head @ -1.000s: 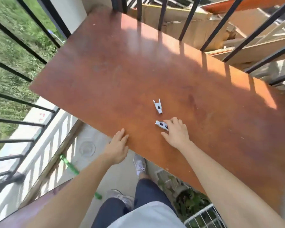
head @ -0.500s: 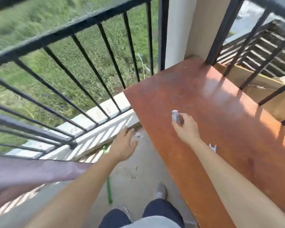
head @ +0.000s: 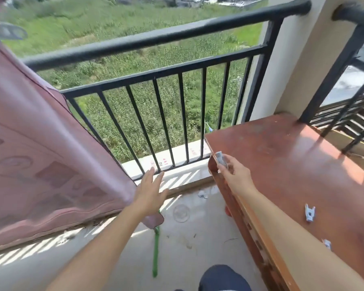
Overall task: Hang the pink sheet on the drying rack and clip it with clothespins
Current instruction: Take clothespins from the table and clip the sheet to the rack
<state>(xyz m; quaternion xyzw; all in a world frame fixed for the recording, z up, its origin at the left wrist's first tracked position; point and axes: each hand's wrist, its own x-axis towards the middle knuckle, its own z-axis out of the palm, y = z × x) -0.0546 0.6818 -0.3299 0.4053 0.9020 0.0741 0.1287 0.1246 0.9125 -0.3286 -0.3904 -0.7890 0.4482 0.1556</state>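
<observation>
At the left of the balcony, the pink sheet [head: 40,154] hangs as a broad slanted panel. Its faintly patterned face is toward the camera and its lower right corner droops near the concrete floor [head: 187,248]. The left hand [head: 150,192] reaches out at that right edge, released, with fingers straight and slightly spread. Its wrist overlaps the fabric, but whether it touches the sheet cannot be told. To the right, the right hand [head: 232,171] is grasping a white clothespin [head: 221,158], pinched upright between thumb and fingers above the near corner of the red-brown wooden counter [head: 292,164]. A second clothespin [head: 310,212] lies on the counter beside the right forearm. A third clothespin [head: 327,244] peeks out from behind that forearm, nearer the camera. A green pole [head: 156,248] lies on the floor below the sheet's corner. A black metal railing [head: 166,38] runs behind both hands, with green grass [head: 135,15] beyond it. A knee in dark trousers [head: 223,278] shows at the bottom edge.
</observation>
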